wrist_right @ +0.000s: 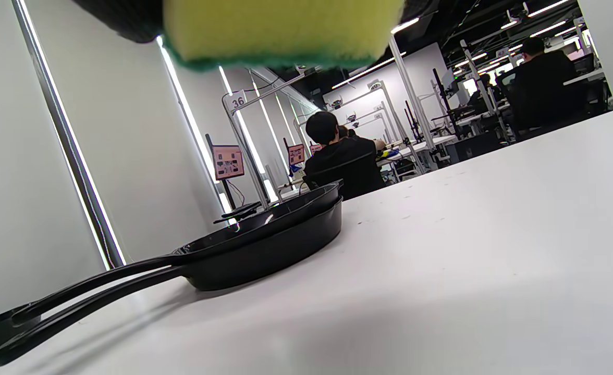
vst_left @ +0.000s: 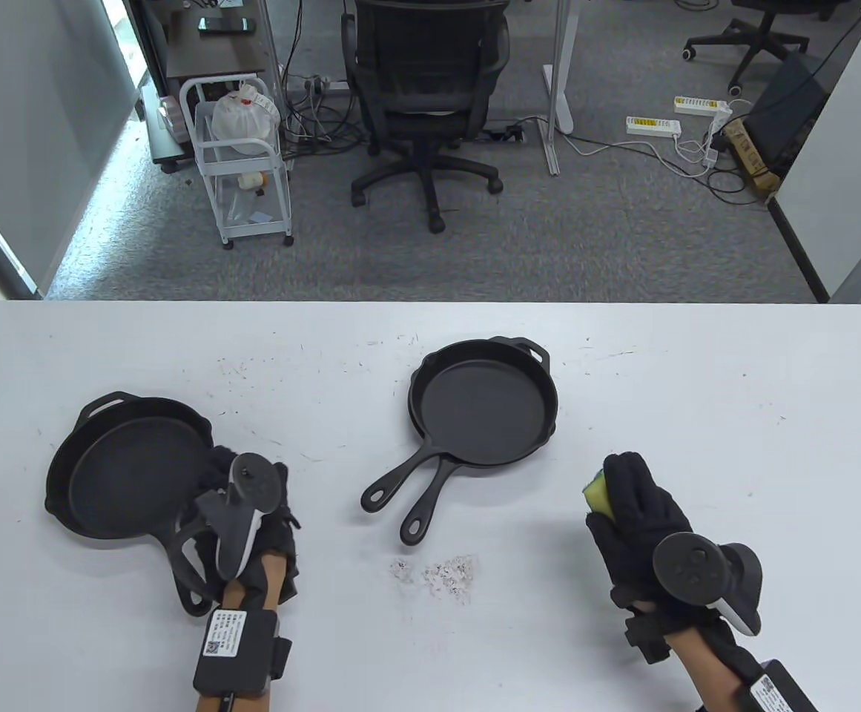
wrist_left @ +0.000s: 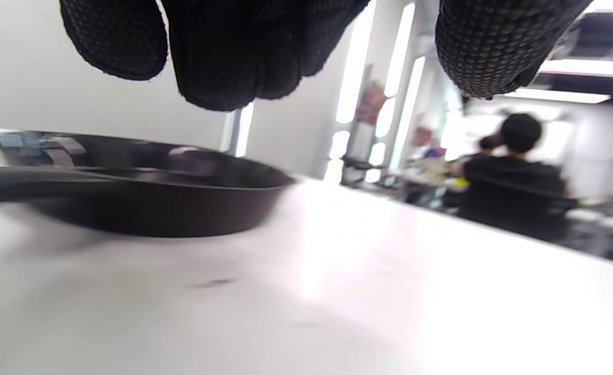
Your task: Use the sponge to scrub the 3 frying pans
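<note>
Three black frying pans are seen on the white table point(vst_left: 623, 386). In the table view, a single pan point(vst_left: 130, 467) lies at the left, its handle pointing toward the near edge; two stacked pans point(vst_left: 483, 404) sit near the centre, their handles fanned toward the near left. The stacking is confirmed by the right wrist view, where one pan is nested inside the other point(wrist_right: 265, 245) with the two handles slightly apart. The left hand point(vst_left: 252, 519) is placed over the single pan's handle, but the tracker hides the fingers from above; in the left wrist view the fingertips point(wrist_left: 223, 57) hang close together above the tabletop, with the pan point(wrist_left: 145, 192) blurred to their left, and whether the handle is gripped cannot be told. The right hand point(vst_left: 638, 519) is at the right, well apart from the stacked pans, its fingers curled around a yellow sponge point(vst_left: 598, 495). The sponge's green underside point(wrist_right: 280, 36) is shown only by the right wrist view. Pale crumbs point(vst_left: 445, 572) are scattered on the table near the handles.
</note>
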Tool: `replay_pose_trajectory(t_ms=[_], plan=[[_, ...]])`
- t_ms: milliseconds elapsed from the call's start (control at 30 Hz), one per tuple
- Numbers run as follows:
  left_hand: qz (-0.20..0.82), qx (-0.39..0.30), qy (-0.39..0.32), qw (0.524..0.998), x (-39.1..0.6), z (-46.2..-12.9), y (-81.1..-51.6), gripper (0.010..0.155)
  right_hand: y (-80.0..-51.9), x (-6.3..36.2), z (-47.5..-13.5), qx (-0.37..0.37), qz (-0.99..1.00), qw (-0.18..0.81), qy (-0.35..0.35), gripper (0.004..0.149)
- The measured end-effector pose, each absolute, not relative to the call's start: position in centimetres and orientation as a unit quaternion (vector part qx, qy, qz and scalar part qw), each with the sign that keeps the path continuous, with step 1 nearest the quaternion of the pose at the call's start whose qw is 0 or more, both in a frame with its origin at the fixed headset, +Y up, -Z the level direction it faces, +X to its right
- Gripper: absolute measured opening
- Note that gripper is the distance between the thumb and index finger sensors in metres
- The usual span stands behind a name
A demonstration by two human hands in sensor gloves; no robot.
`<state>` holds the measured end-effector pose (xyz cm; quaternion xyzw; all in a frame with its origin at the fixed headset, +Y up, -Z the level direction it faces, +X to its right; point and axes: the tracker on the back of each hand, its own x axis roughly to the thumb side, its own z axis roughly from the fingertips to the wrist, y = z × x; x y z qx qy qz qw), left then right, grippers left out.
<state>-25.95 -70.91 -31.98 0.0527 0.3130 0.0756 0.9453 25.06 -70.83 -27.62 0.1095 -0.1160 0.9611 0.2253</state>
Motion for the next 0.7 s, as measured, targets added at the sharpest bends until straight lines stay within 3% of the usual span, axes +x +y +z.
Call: replay_pose_trajectory(t_ms=[133,233,333,433,567,700], plan=[[0.021,-0.061,0.381,0.922,-29.1,-31.0,-72.4,0.108,-70.9,25.0,-27.6,0.108,0.962,0.224,-0.115,0.07],[-0.039,-0.116,0.407,0.905,-30.3,-30.5,-73.6,0.108,-70.9,25.0,-27.6,0.109,0.962,0.224,-0.114,0.07],[-0.021,-0.146,0.411,0.9,-31.1,-30.4,-74.8,0.103,-70.9,24.9,-27.6,0.108,0.962,0.222,-0.114,0.07],[0.051,-0.145,0.42,0.894,-31.9,-30.3,-75.6,0.085,-70.9,24.9,-27.5,0.108,0.963,0.221,-0.114,0.07],[0.092,-0.122,0.428,0.891,-33.0,-30.0,-75.8,0.073,-70.9,25.0,-27.6,0.107,0.962,0.224,-0.113,0.07],[0.196,-0.071,0.413,0.886,-34.0,-29.5,-75.6,0.066,-70.9,25.1,-27.6,0.106,0.962,0.225,-0.112,0.07]])
